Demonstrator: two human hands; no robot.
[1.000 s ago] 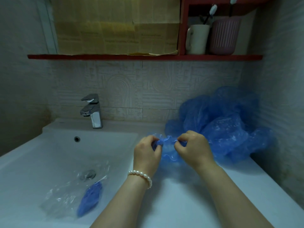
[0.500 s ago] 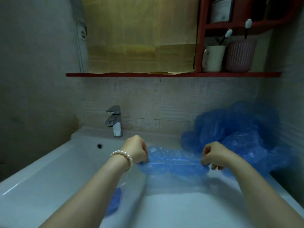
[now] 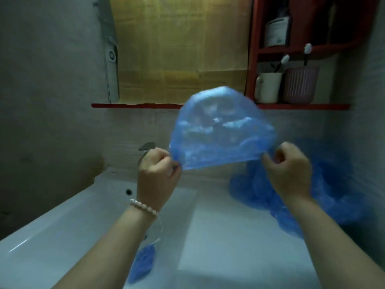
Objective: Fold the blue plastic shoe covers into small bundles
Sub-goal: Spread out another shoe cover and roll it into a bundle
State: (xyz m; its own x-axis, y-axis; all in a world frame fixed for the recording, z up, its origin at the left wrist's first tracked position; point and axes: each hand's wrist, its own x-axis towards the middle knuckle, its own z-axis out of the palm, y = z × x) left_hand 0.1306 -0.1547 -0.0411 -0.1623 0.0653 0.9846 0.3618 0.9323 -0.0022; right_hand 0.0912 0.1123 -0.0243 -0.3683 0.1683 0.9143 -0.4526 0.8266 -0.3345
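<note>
A blue plastic shoe cover (image 3: pixel 220 130) is held up in the air, puffed out like a dome above my hands. My left hand (image 3: pixel 156 174), with a pearl bracelet at the wrist, pinches its lower left edge. My right hand (image 3: pixel 287 170) pinches its lower right edge. A heap of loose blue shoe covers (image 3: pixel 325 197) lies on the counter at the right against the wall, partly hidden by my right hand. A folded blue bundle (image 3: pixel 143 263) lies in the sink, partly behind my left forearm.
The white sink (image 3: pixel 62 222) takes up the left, with a chrome tap (image 3: pixel 145 149) half hidden behind my left hand. White counter (image 3: pixel 229 236) lies below my hands. A red shelf (image 3: pixel 302 106) above carries a white mug (image 3: pixel 267 87) and a pink cup (image 3: pixel 300 84) with toothbrushes.
Both hands have lifted the shoe cover off the counter, and it has billowed up into a dome. The view has tilted upward and a little to the left.
</note>
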